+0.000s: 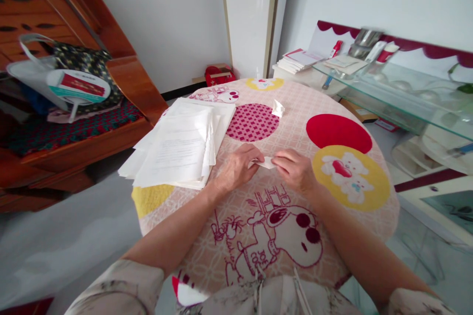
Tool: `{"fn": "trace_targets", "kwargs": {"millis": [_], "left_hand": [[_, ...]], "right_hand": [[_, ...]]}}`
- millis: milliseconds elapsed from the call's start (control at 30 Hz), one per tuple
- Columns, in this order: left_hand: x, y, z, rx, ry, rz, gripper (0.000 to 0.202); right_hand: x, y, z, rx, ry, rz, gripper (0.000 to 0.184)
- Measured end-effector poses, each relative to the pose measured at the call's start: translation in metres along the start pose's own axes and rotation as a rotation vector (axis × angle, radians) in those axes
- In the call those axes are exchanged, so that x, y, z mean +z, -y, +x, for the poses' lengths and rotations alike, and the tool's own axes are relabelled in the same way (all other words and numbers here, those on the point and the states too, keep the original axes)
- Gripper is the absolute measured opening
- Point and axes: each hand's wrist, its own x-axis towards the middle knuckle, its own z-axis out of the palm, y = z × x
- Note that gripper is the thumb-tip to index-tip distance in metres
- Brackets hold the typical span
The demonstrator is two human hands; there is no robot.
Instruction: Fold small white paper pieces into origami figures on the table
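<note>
A small folded piece of white paper (268, 163) is held between my two hands, low over the middle of the round table. My left hand (242, 165) pinches its left end, and my right hand (294, 169) pinches the right end between thumb and fingers. Just beyond my hands stands a small folded paper shape (278, 109), white and angular. To the left of my left hand lies a loose stack of paper sheets (173, 150), with printed text showing on the top one. My fingertips cover part of the folded piece.
A patterned tablecloth (291, 96) covers the round table. At the right stands a glass-topped cabinet (406, 103) with booklets (299, 59) and metal containers (365, 42). A wooden bench (136, 91) at the left holds a bag and a hand fan (78, 86). Something red (219, 76) sits behind the table.
</note>
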Motion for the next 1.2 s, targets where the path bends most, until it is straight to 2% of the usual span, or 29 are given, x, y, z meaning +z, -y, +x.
{"fn": "trace_targets", "kwargs": {"millis": [133,233,333,533,667,867,1000,1200], "left_hand": [[0.006,0.002,-0.005,0.121,0.259,0.197,0.019],[0.006,0.000,-0.007,0.121,0.427,0.269,0.016],[0.001,-0.006,-0.008,0.074,0.511,0.292,0.014],[-0.005,-0.021,-0.006,0.021,0.591,0.445,0.019],[-0.002,-0.019,-0.006,-0.012,0.570,0.437,0.020],[-0.002,0.000,-0.004,-0.138,0.463,0.181,0.014],[-0.002,0.004,-0.002,-0.240,0.416,0.036,0.017],[0.004,0.003,-0.001,-0.333,0.383,0.072,0.021]], "right_hand": [[0.000,0.005,-0.007,-0.125,0.263,-0.204,0.028],[0.001,0.011,-0.012,-0.151,0.422,-0.261,0.023],[0.000,0.017,-0.014,-0.133,0.475,-0.276,0.023],[-0.003,0.022,-0.014,-0.077,0.555,-0.221,0.025],[-0.005,0.014,-0.015,0.036,0.515,-0.013,0.030],[-0.003,0.000,-0.015,0.184,0.373,0.238,0.032],[0.004,0.000,-0.010,0.326,0.310,0.225,0.030],[0.001,0.007,-0.003,0.526,0.315,0.136,0.032]]}}
